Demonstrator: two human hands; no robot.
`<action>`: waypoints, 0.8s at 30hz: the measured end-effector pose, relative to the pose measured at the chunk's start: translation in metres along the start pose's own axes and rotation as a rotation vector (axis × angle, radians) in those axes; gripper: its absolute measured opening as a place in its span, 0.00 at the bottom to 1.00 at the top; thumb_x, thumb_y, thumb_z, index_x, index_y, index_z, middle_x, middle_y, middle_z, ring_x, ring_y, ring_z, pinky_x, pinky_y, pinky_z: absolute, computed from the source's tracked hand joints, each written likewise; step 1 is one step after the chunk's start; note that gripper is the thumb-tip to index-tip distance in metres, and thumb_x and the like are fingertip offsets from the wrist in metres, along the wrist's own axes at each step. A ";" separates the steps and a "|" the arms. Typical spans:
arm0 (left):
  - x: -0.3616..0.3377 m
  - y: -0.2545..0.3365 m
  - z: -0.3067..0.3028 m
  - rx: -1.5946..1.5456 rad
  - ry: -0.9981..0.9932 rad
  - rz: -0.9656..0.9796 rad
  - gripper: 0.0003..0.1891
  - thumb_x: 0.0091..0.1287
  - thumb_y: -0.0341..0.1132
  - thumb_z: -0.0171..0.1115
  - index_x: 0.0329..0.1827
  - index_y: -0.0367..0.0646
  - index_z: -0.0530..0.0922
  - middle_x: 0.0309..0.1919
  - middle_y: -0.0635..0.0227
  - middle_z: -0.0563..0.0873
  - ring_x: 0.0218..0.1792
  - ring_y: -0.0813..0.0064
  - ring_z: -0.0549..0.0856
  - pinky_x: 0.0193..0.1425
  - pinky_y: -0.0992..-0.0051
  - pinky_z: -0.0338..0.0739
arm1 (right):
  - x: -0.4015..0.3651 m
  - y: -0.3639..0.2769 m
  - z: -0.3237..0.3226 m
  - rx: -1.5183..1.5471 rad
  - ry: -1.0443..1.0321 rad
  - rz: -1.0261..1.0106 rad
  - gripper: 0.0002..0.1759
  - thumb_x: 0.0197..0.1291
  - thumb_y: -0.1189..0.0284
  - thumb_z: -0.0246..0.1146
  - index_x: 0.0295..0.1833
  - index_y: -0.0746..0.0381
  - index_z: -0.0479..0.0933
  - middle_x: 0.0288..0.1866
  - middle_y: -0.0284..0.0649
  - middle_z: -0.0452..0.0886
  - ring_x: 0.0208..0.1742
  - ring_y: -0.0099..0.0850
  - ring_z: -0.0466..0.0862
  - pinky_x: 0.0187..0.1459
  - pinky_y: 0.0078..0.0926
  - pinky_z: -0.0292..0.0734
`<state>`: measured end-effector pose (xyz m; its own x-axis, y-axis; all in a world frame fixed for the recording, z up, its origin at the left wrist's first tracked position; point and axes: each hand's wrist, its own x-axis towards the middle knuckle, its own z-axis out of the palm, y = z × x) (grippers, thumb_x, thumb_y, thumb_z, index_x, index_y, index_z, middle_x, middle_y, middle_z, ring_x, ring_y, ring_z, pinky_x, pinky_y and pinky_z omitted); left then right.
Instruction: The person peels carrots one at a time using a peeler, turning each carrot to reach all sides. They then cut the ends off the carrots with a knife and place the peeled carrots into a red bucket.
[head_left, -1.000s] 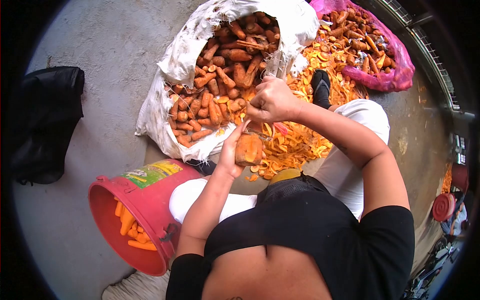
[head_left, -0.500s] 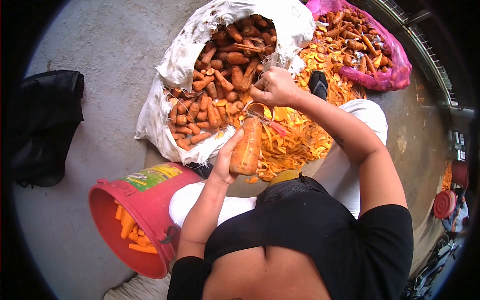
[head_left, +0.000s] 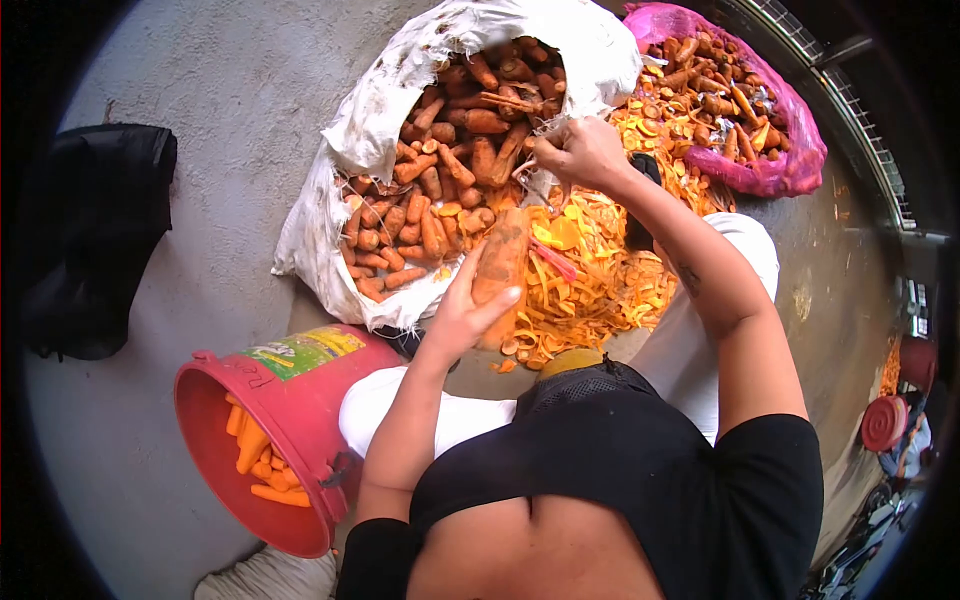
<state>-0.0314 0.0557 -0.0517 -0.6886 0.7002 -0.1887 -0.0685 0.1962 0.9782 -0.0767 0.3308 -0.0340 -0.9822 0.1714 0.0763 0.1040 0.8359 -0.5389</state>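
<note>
My left hand [head_left: 465, 310] is wrapped round a thick, brownish-orange carrot [head_left: 503, 262], held upright above the peelings. Just above and to the right of it, my right hand [head_left: 575, 153] is closed, its fingers bent round something thin that I cannot make out clearly. A white sack [head_left: 365, 130] full of unpeeled carrots [head_left: 430, 225] lies open beyond my hands. Orange peelings [head_left: 590, 290] are heaped below my right hand. At the lower left a red bucket [head_left: 300, 400] lies tipped, with peeled carrots [head_left: 253, 445] inside.
A pink sack [head_left: 790, 150] of carrot pieces stands at the upper right. Dark cloth or a bag [head_left: 95, 240] lies on the floor at the left. A red round lid [head_left: 885, 423] and a person are at the far right edge.
My right hand has moved up and slightly right, away from the carrot's top. The carrot has turned in my left hand, showing a browner side, and my left thumb now lies across it.
</note>
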 end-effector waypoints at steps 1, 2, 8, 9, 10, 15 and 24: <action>-0.003 0.002 0.001 0.266 0.128 -0.118 0.42 0.60 0.47 0.67 0.72 0.38 0.59 0.56 0.47 0.79 0.53 0.54 0.83 0.58 0.63 0.76 | 0.002 -0.003 0.003 0.067 -0.090 0.018 0.21 0.53 0.53 0.60 0.22 0.60 0.83 0.16 0.45 0.78 0.20 0.42 0.81 0.27 0.37 0.76; -0.002 0.006 0.001 0.381 0.169 -0.183 0.41 0.58 0.47 0.68 0.71 0.39 0.60 0.55 0.46 0.80 0.53 0.52 0.83 0.58 0.62 0.76 | 0.004 -0.005 0.005 0.133 -0.178 0.037 0.22 0.54 0.51 0.62 0.25 0.60 0.84 0.17 0.44 0.80 0.19 0.40 0.81 0.27 0.36 0.75; 0.011 0.004 -0.008 -0.248 0.257 -0.192 0.29 0.67 0.47 0.62 0.64 0.36 0.68 0.49 0.60 0.82 0.47 0.72 0.83 0.52 0.72 0.77 | 0.001 -0.024 0.011 0.326 -0.573 0.005 0.29 0.58 0.46 0.66 0.49 0.62 0.80 0.25 0.38 0.81 0.26 0.24 0.80 0.32 0.26 0.74; 0.012 0.014 -0.009 -0.338 0.239 -0.226 0.24 0.72 0.45 0.58 0.62 0.35 0.70 0.49 0.67 0.81 0.47 0.81 0.79 0.53 0.78 0.75 | -0.002 -0.022 0.018 0.282 -0.541 -0.048 0.32 0.57 0.45 0.67 0.52 0.63 0.79 0.27 0.40 0.82 0.30 0.26 0.82 0.35 0.25 0.75; 0.012 0.015 -0.009 -0.399 0.225 -0.246 0.24 0.72 0.45 0.57 0.63 0.35 0.70 0.50 0.66 0.81 0.48 0.80 0.79 0.54 0.77 0.75 | -0.005 -0.017 0.026 0.313 -0.526 -0.065 0.33 0.57 0.45 0.67 0.53 0.63 0.78 0.28 0.40 0.82 0.31 0.26 0.82 0.36 0.25 0.75; 0.013 0.014 -0.007 -0.590 0.181 -0.328 0.25 0.72 0.44 0.56 0.65 0.36 0.69 0.56 0.64 0.79 0.55 0.77 0.78 0.59 0.77 0.72 | -0.004 -0.013 0.027 0.500 -0.609 -0.005 0.31 0.58 0.45 0.66 0.51 0.63 0.81 0.28 0.39 0.83 0.30 0.24 0.81 0.35 0.25 0.74; 0.019 0.007 -0.006 -0.566 0.228 -0.337 0.25 0.72 0.44 0.56 0.64 0.35 0.70 0.54 0.63 0.80 0.54 0.77 0.80 0.58 0.77 0.74 | 0.001 -0.018 0.012 0.296 -0.481 -0.001 0.18 0.59 0.53 0.66 0.36 0.58 0.85 0.22 0.36 0.81 0.24 0.26 0.80 0.31 0.30 0.73</action>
<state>-0.0488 0.0664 -0.0481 -0.6937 0.4904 -0.5275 -0.6281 -0.0535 0.7763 -0.0814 0.3095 -0.0339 -0.9500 -0.1446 -0.2769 0.1228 0.6423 -0.7566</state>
